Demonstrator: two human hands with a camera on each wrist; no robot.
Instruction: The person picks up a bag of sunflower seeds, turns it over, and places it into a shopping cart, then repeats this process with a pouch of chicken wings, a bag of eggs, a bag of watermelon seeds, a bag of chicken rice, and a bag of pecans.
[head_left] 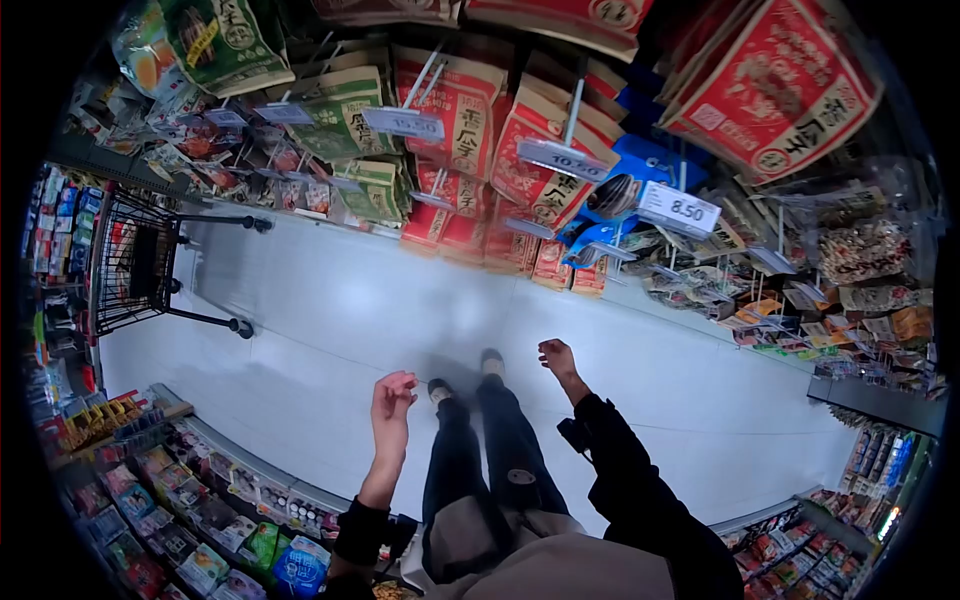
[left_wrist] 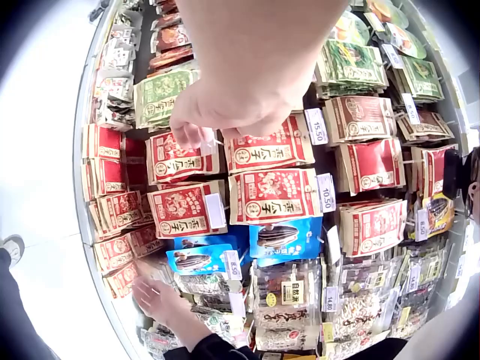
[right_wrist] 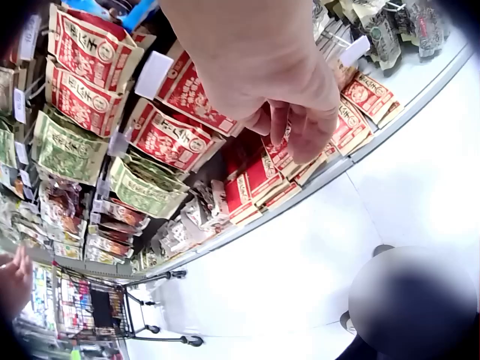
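Observation:
My left hand (head_left: 393, 398) hovers over the aisle floor with its fingers loosely bent and nothing in them. The right hand (head_left: 557, 358) is also free, held a little farther forward, fingers relaxed. Ahead of both hangs a rack of snack bags on hooks. Red seed bags (head_left: 455, 110) fill its middle, with green seed bags (head_left: 345, 112) to their left and a blue seed bag (head_left: 635, 165) to their right. In the left wrist view, red bags (left_wrist: 271, 196) show beyond the left hand. Stacked red packets (right_wrist: 255, 184) appear beyond the right hand in its wrist view.
A black shopping cart (head_left: 140, 265) stands at the left of the aisle. White price tags (head_left: 680, 208) stick out from the hooks. Low shelves of packaged goods (head_left: 190, 500) run behind on the left, and more packaged goods (head_left: 790, 545) lie at the lower right.

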